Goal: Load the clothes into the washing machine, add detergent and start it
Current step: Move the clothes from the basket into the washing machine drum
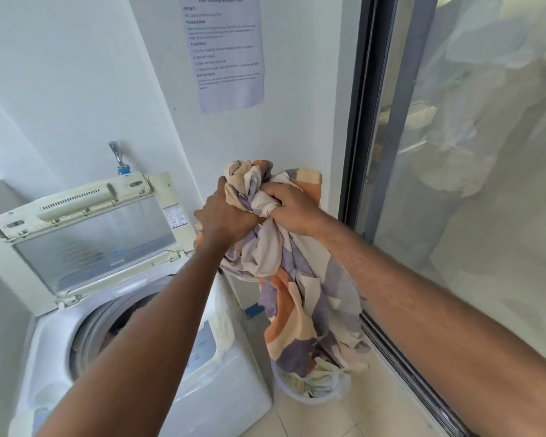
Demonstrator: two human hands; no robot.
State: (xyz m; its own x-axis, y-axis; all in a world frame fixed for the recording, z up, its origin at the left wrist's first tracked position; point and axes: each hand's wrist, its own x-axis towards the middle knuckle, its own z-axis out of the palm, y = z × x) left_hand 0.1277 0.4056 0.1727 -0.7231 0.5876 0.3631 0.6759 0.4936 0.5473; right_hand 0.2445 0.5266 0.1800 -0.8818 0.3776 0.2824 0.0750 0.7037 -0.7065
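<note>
**Both hands bunched on the cloth, drum lies down and to the left**

Left hand [226,212] and right hand [289,209] each grip the gathered top of a patterned cloth [297,279] in orange, lilac and cream. Fingers of both are curled into the fabric, and the two hands touch at the bunch.

- Cloth hangs roughly vertical below the hands. Its tail reaches down into a pale laundry basket [312,395] on the tiled floor, where more items lie.
- Washing machine [227,389] stands just left of the basket, lid [92,234] up and tilted back towards the wall. Drum opening [120,323] is exposed, with something dark inside; cannot tell what.
- Key relation: the drum sits below and to the left of the bunch. The left forearm crosses over the opening, so the left hand is on the drum side.

Judgement: loading step, early in the task. The coming move is likely a swing left and down. The tail probably needs to lift clear of the basket rim first, or it may drag or catch on the machine's edge. No detergent is visible.
</note>
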